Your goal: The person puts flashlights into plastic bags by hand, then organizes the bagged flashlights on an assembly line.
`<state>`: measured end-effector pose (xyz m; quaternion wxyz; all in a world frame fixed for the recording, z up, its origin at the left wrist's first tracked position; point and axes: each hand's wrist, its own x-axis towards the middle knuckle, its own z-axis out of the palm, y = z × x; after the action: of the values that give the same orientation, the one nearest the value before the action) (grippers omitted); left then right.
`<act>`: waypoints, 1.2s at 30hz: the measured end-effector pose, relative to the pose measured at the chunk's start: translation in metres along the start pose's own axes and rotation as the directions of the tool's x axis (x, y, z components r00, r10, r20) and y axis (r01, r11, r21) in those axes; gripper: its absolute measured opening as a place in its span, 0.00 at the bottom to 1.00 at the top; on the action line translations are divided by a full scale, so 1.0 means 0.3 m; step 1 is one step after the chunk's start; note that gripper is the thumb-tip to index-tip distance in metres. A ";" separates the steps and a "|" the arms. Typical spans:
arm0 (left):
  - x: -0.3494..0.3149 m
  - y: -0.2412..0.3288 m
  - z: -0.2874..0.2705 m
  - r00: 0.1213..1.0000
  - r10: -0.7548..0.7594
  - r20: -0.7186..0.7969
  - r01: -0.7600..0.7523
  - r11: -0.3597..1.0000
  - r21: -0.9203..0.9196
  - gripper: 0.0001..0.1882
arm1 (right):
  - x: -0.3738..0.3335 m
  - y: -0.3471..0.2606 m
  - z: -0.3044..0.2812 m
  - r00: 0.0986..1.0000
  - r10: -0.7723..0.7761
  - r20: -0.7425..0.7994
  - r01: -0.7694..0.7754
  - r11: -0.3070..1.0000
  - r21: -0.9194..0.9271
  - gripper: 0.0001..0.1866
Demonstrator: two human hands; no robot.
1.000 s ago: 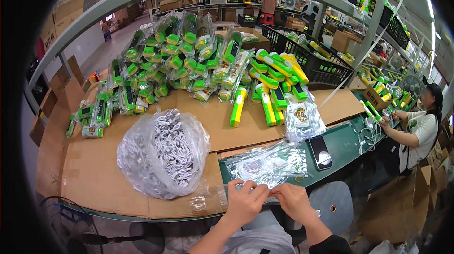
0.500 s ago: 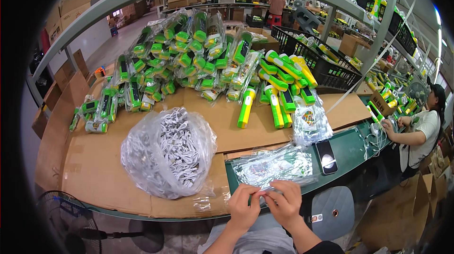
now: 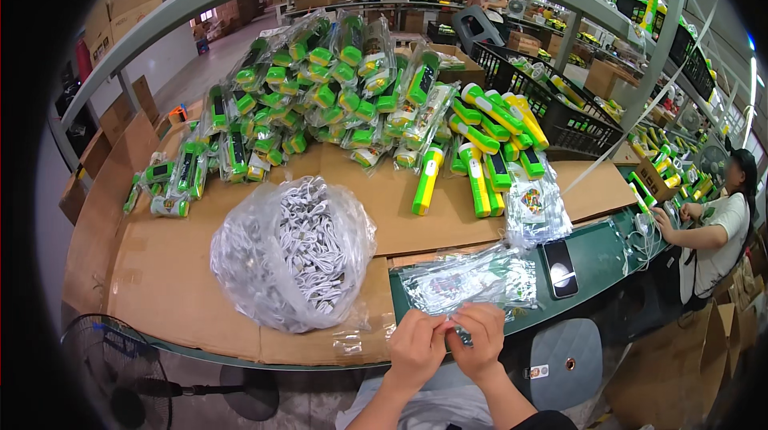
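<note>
My left hand point(image 3: 418, 342) and my right hand point(image 3: 478, 340) meet at the table's front edge, thumbs and fingertips pinched together. What they pinch is too small or too clear to make out. Just beyond the fingertips lie flat clear printed plastic bags point(image 3: 468, 280) on the green tabletop. Farther back is another stack of clear bags point(image 3: 538, 210). Several loose green-and-yellow flashlights point(image 3: 428, 182) lie behind these. To the left sits a big clear plastic bag point(image 3: 248, 258), its mouth open, full of bundled white cables point(image 3: 312, 246).
A heap of bagged flashlights point(image 3: 320, 90) covers the back of the cardboard sheet point(image 3: 176, 262). At right are a phone point(image 3: 560, 268), a black crate point(image 3: 552, 110) and a co-worker point(image 3: 716, 226). A stool point(image 3: 566, 362) and a fan point(image 3: 120, 374) stand below the table edge.
The view has shifted slightly, so the table contents sit a little farther right. My hands stay together, fingertips still pinched, with the fingers slightly re-angled.
</note>
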<state>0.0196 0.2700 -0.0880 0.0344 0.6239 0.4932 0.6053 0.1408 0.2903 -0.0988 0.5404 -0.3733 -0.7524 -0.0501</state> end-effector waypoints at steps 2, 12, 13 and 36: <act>0.005 -0.021 0.000 0.998 0.049 0.026 -0.049 0.999 -0.012 0.11 | 0.007 0.025 -0.009 0.997 -0.053 0.064 0.050 0.998 0.043 0.20; 0.000 -0.101 -0.063 0.974 0.211 -0.087 -0.208 0.977 0.042 0.15 | 0.097 0.039 -0.041 0.912 0.029 0.409 -0.060 0.996 0.062 0.13; 0.000 -0.110 -0.090 0.971 0.199 -0.136 -0.187 0.978 0.093 0.16 | 0.086 0.084 -0.064 0.912 0.064 0.404 -0.063 0.998 -0.015 0.12; 0.349 -0.470 -0.354 0.923 -0.249 0.293 -0.085 0.612 0.786 0.07 | -0.134 0.265 -0.300 0.879 0.476 0.033 -0.472 0.878 -0.080 0.02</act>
<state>-0.1680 0.3519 -0.0745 -0.1210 0.6546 0.7204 0.1946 0.2650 0.2838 -0.1222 0.5034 -0.5659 -0.6496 0.0671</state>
